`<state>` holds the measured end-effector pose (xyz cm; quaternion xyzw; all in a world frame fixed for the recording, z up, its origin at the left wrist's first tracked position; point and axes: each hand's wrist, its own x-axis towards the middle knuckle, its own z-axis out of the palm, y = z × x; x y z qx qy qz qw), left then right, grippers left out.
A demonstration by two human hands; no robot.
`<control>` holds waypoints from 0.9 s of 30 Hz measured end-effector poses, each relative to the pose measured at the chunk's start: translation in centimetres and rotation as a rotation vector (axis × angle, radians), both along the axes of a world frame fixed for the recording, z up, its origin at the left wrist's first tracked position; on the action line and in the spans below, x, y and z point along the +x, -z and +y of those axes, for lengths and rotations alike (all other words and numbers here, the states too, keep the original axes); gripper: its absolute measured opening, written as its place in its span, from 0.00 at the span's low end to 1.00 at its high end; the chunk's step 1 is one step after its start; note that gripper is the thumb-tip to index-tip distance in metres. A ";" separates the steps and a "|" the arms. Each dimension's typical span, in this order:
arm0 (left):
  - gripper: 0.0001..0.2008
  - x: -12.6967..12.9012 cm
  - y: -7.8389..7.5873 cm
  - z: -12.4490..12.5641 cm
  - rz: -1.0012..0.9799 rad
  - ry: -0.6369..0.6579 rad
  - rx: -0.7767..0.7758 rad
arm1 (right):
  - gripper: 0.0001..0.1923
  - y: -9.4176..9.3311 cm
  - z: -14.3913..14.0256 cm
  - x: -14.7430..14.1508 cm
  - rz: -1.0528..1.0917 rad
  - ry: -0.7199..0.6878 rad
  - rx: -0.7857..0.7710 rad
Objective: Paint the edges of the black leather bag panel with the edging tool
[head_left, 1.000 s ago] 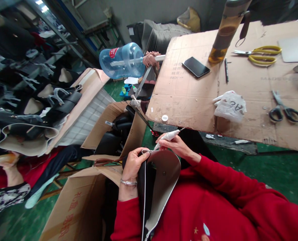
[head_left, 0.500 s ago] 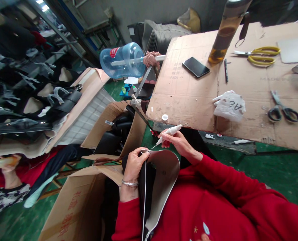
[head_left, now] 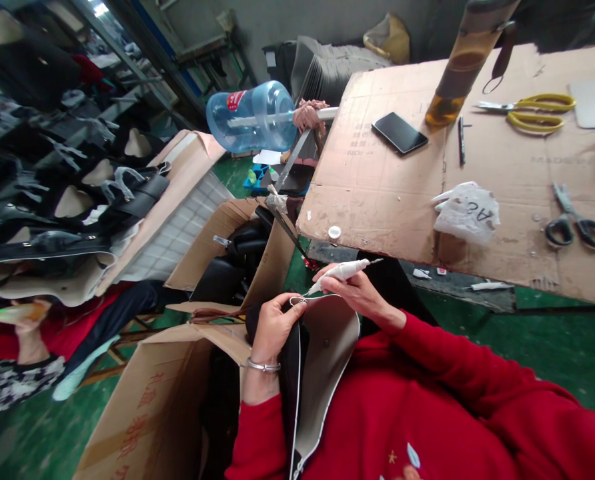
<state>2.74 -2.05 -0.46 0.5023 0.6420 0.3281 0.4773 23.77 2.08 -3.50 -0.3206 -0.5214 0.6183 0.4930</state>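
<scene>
My left hand (head_left: pixel 271 330) grips the rim of a dark bag (head_left: pixel 331 360) with a pale lining, its thumb pinching the edge where a white cord or trim loops up. The bag's mouth gapes toward my chest, and white trim runs down its side to a zip end. Between the fingers of my right hand (head_left: pixel 362 293) is a white applicator bottle (head_left: pixel 346 271) with a thin tip. That tip points down-left at the rim, close beside my left thumb; whether it touches cannot be made out.
A cardboard-covered table (head_left: pixel 377 193) carries a phone (head_left: pixel 400 133), yellow-handled snips (head_left: pixel 537 113), black-handled scissors (head_left: pixel 575 220), a crumpled plastic bag (head_left: pixel 467 212) and a drink bottle (head_left: pixel 457 67). Cardboard boxes (head_left: pixel 147 400) stand left. At far left, another person's hand (head_left: pixel 30 327) holds a bottle.
My right hand has brought the applicator bottle's tip down and closer to the bag's rim at my left thumb. My left hand keeps its pinch. The view has shifted slightly.
</scene>
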 end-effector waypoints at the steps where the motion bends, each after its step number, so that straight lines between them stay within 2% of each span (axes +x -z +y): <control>1: 0.10 0.1 0.1 0.0 0.005 0.011 -0.002 | 0.19 0.0 0.1 0.0 0.001 -0.005 -0.002; 8: 0.11 0.1 0.1 0.0 0.028 0.067 -0.009 | 0.22 1.0 0.5 -0.4 0.041 -0.023 -0.030; 19: 0.10 0.4 -0.2 0.2 0.020 0.055 -0.022 | 0.21 1.7 0.8 0.0 -0.010 -0.045 0.000; 23: 0.08 0.4 -0.4 0.2 0.029 0.020 -0.008 | 0.22 1.0 0.9 0.3 -0.009 -0.036 -0.006; 27: 0.08 -0.6 0.1 0.1 0.025 -0.050 0.017 | 0.21 -0.8 1.5 2.0 0.021 0.107 0.018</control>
